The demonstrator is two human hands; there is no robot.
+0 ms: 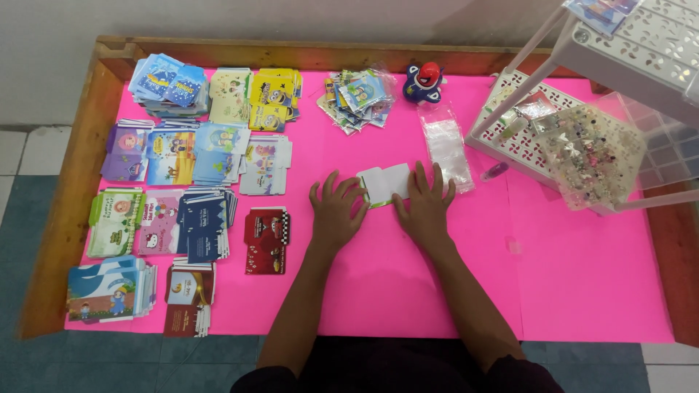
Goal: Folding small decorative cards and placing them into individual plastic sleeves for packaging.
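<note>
A small white card envelope with a green edge [386, 182] lies flat on the pink table cover [582, 276] near the middle. My left hand [336, 209] presses on its left edge with fingers spread. My right hand [424, 204] rests flat on its right side, fingers spread too. Both hands touch the envelope without lifting it.
Stacks of printed envelopes [182, 153] cover the left half of the table. A pile of small packets [357, 98] and a blue and red toy [424, 80] sit at the back. Clear plastic sleeves [445, 142] lie right of my hands. A white rack [582, 124] stands at the right.
</note>
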